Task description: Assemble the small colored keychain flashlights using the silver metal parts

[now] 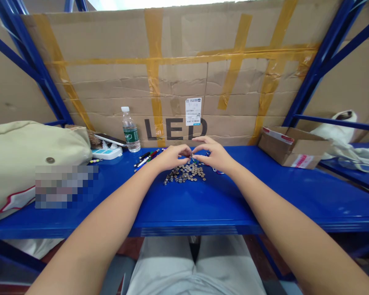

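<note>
A heap of small round metal pieces (187, 173) lies on the blue shelf (203, 200) in front of me. My left hand (172, 157) and my right hand (210, 155) hover just above the heap's far edge. Their fingertips are pinched together and nearly meet between the hands. Something tiny sits between the fingertips; it is too small to name. Both forearms reach in from the bottom corners of the view.
Several pens (146, 159) lie left of the heap, beside a water bottle (130, 130), a phone (110, 139) and a power strip (107, 153). A beige bag (24, 159) fills the left end. An open cardboard box (292, 147) and a white bag (347, 139) stand at the right. Taped cardboard (184, 73) walls the back.
</note>
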